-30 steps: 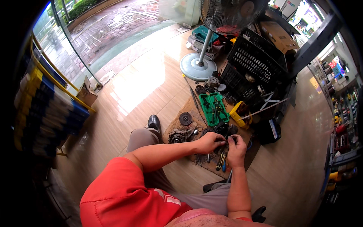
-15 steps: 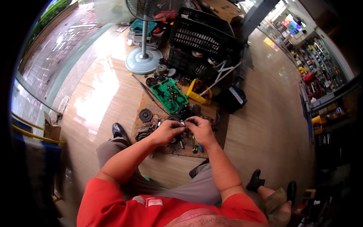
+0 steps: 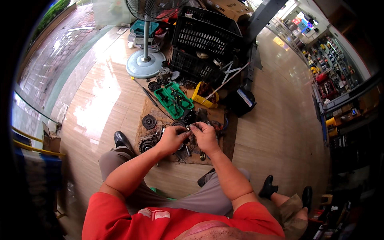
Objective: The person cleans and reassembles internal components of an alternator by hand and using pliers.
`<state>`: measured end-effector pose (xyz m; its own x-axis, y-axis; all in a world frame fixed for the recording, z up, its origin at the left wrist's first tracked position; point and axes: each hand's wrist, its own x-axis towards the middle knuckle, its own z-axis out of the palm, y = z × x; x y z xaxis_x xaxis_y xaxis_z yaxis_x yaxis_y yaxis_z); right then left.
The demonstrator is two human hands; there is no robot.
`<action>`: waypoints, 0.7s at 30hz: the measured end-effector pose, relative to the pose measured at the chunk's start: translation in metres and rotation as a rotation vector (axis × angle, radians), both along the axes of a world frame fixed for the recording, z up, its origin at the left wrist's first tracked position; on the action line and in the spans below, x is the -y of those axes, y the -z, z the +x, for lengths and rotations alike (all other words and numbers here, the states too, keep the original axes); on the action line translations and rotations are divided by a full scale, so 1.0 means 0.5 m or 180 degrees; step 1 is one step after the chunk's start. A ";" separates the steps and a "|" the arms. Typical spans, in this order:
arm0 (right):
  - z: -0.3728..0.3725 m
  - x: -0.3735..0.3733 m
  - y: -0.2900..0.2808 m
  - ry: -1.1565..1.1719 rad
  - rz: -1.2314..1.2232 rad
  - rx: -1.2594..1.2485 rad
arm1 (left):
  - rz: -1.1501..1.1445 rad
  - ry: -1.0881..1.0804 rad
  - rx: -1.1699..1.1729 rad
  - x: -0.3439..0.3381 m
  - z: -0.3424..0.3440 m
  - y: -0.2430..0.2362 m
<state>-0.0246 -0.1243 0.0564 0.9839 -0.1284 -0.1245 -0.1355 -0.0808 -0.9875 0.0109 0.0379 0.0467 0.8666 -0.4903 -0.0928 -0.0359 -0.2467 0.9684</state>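
Note:
Above the brown work mat (image 3: 196, 159), my left hand (image 3: 173, 138) and my right hand (image 3: 205, 137) meet with their fingertips pinched. A tiny pale piece (image 3: 188, 128) shows between them, too small to name. Beneath and around the hands lie dark, greasy metal parts (image 3: 148, 144). A round black pulley-like disc (image 3: 149, 121) lies left of them. Just beyond is an opened green tool case (image 3: 174, 100) with dark tools in it. A yellow bin (image 3: 199, 95) stands to its right. Near my right wrist, a yellow-and-black handled tool (image 3: 203, 155) is partly covered by my forearm.
A standing fan (image 3: 145, 64) and stacked black crates (image 3: 206, 38) stand at the back. A black box (image 3: 241, 102) is right of the mat. Another person's legs (image 3: 286, 202) show at lower right. Stocked shelves (image 3: 334, 64) line the right side.
The whole view has shifted slightly, so the scene sits a little further left. Both hands stay together with fingertips pinched, and my right forearm covers more of the tools beside it.

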 end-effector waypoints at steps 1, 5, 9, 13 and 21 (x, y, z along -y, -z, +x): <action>0.002 0.004 -0.009 -0.0055 0.0131 -0.0024 | -0.0360 0.0146 -0.0549 -0.006 0.006 0.001; 0.002 0.026 -0.009 -0.0172 0.0674 -0.0235 | -0.1237 0.0554 -0.1798 -0.011 0.019 0.007; -0.001 0.021 -0.006 -0.0125 0.0714 -0.0272 | -0.1087 0.0573 -0.1581 -0.009 0.016 0.009; -0.003 0.019 -0.002 -0.0051 0.0413 -0.0192 | -0.0669 0.0344 -0.1052 -0.006 0.014 -0.014; -0.014 -0.015 0.001 0.0291 -0.0528 0.0184 | 0.0130 -0.0122 0.0417 -0.007 0.002 -0.010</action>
<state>-0.0313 -0.1166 0.0557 0.9721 -0.2316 -0.0379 -0.0933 -0.2331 -0.9680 0.0119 0.0415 0.0519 0.8905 -0.4549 0.0029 -0.1511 -0.2896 0.9452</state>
